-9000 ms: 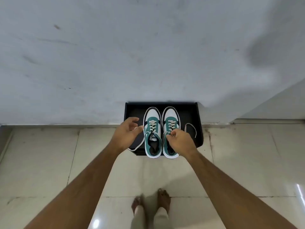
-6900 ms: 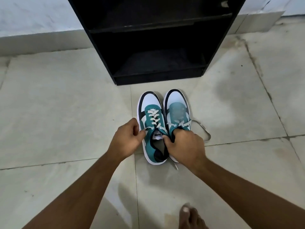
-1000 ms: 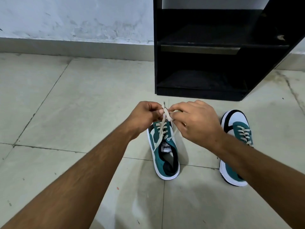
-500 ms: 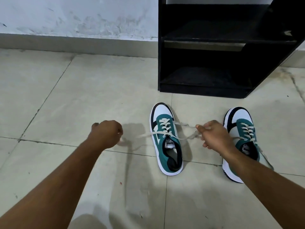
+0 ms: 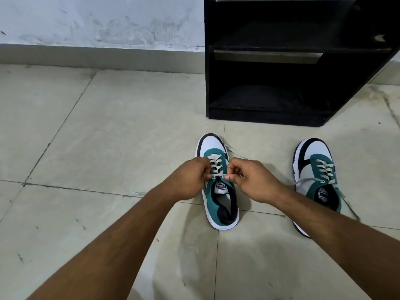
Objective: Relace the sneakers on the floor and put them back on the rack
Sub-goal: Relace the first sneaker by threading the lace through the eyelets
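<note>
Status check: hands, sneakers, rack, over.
Left hand and right hand both pinching the lace on the left sneaker. Right sneaker on the floor, lace ends loose. Rack shelves bare, nothing blocking.

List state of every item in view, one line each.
left sneaker: on floor, laced, lace ends pinched above the tongue
right sneaker: on floor, laced, ends loose
rack: upright, visible shelves bare
left hand: grip shut on lace
right hand: grip shut on lace
</note>
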